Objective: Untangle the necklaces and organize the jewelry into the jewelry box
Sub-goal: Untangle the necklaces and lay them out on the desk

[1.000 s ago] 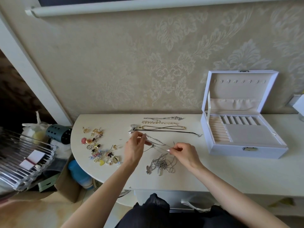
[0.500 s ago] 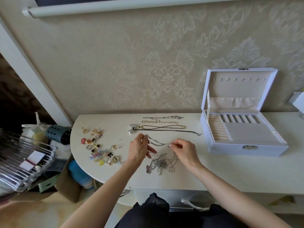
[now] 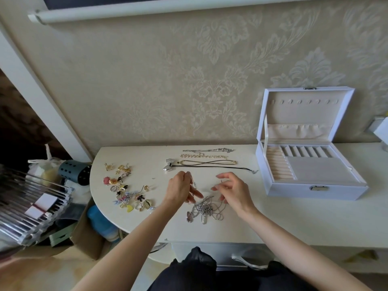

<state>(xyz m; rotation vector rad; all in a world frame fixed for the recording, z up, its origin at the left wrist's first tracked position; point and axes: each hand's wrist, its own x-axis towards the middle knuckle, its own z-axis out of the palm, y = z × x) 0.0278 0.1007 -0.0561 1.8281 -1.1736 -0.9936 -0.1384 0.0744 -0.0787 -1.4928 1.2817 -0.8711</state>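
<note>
A tangled heap of silver necklaces (image 3: 204, 210) lies on the white table (image 3: 294, 219) in front of me. My left hand (image 3: 180, 190) hovers just above and left of the heap and pinches a thin silver chain (image 3: 194, 184) that dangles from its fingertips. My right hand (image 3: 233, 191) is raised to the right of the heap, fingers loosely spread, with no chain plainly in it. Behind the hands, several untangled necklaces (image 3: 207, 159) lie in straight rows, one with a silver bow pendant (image 3: 169, 164). The white jewelry box (image 3: 315, 191) stands open at the right, its beige compartments holding nothing.
A scatter of small earrings, rings and charms (image 3: 126, 187) covers the table's rounded left end. Left of the table, at floor level, stand a clear rack (image 3: 31, 204), a dark holed cup (image 3: 73, 171) and boxes. The patterned wall closes the back.
The chain stretched between both hands is no longer taut. My hands have lifted and moved apart; the right hand's fingers have spread, and the chain now hangs from my left fingers.
</note>
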